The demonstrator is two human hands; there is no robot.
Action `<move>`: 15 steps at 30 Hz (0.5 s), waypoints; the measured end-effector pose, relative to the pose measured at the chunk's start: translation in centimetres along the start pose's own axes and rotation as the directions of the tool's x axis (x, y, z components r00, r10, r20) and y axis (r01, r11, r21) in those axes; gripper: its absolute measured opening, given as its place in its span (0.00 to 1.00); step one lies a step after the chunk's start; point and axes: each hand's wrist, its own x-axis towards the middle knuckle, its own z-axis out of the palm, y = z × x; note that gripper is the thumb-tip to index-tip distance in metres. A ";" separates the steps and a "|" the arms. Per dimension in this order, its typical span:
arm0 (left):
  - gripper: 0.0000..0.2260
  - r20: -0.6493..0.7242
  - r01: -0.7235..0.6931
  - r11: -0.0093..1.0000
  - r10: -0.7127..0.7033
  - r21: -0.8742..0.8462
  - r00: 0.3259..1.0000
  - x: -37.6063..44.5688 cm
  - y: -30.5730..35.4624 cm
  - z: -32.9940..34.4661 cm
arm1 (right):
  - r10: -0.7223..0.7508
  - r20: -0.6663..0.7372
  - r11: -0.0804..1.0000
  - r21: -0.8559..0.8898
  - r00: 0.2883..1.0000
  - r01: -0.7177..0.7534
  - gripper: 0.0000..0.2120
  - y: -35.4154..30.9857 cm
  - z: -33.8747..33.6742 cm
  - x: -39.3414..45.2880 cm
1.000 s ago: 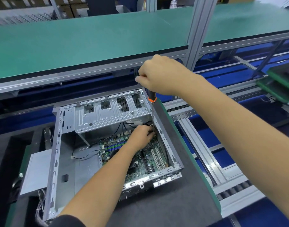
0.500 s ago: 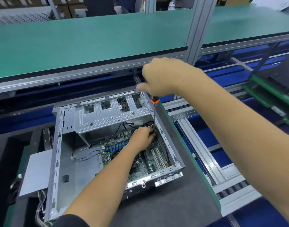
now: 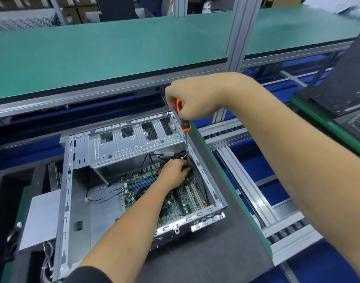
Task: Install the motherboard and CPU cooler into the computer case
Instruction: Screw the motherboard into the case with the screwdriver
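Computer case (image 3: 65,180) lies open side up on the dark mat (image 3: 205,258), centre of view. Motherboard (image 3: 175,203) sits flat on the case floor toward 4 o'clock, tight against the right wall and the near I/O edge. No CPU cooler visible on it; the dark socket area is mostly hidden under the left forearm.

Right hand (image 3: 197,97) is wrapped around the orange-and-black handle of the screwdriver (image 3: 184,125). The shaft runs nearly vertical down into the far-right corner of the board, around 1 o'clock from the case centre. A vertical tool makes sense: it keeps the tip square on a mounting screw and clear of the wall.

Left hand (image 3: 175,172) is down at the tip, fingers curled around the shaft's lower end, likely steadying tip and screw. The screw itself can't be seen, so whether it's pinched I can't tell. Hands are well apart, one at each end of the tool.

Clearance is tight at that corner: case right wall (image 3: 203,172) just beside the shaft, drive cage (image 3: 134,144) overhanging at 12 o'clock, black cables (image 3: 154,158) draped near the fingers. Open room is toward 9 o'clock, bare case floor (image 3: 105,219). Best exit for the tool looks straight up.

Judgement: board fastening in progress, cooler not yet started. Risk: tip slipping onto board traces.
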 end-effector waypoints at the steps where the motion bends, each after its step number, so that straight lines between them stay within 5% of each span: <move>1: 0.08 -0.001 0.002 1.000 -0.002 0.001 1.000 0.0 0.0 0.0 | -0.010 -0.031 1.000 0.013 0.999 0.011 0.05 -0.1 0.0 0.0; 5: 0.09 0.000 0.010 1.000 -0.010 -0.017 1.000 0.0 0.1 -0.1 | 0.046 -0.272 0.991 -0.110 0.961 -0.079 0.17 -0.1 0.9 0.3; 7: 0.08 0.008 0.007 1.000 -0.007 -0.019 1.000 -0.1 0.2 -0.1 | 0.058 -0.278 0.986 -0.135 0.959 -0.098 0.20 -0.3 1.2 0.4; 12: 0.09 0.006 0.041 0.999 -0.041 -0.022 0.999 -0.2 0.2 -0.2 | -0.048 -0.026 0.993 0.110 0.999 0.051 0.05 -0.2 0.5 0.3; 15: 0.07 0.017 0.042 0.999 -0.042 -0.011 0.999 -0.1 0.2 -0.2 | -0.057 -0.181 0.998 0.015 0.982 0.061 0.04 0.0 0.9 0.4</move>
